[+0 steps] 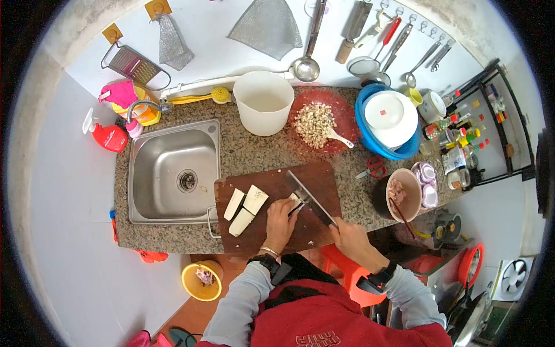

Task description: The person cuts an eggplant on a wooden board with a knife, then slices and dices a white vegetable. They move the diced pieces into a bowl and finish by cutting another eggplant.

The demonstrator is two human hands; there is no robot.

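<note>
My right hand [354, 238] grips the handle of a kitchen knife [315, 202], its blade slanting up and left across the wooden cutting board [315, 234]. Beside the blade, my left hand [280, 224] has its fingers curled onto a piece of white vegetable [294, 200], mostly hidden under the fingertips. Left of that hand lie several thick white vegetable pieces [241, 224] with dark specks, perhaps taro. Small white scraps dot the board.
A steel sink [173, 205] is left of the board. Behind stand a white tub [263, 113], a red basin [300, 103] of diced pieces with a spoon, and a blue basin [363, 124] with dishes. Scissors [376, 166] and a bowl of meat [409, 188] sit right.
</note>
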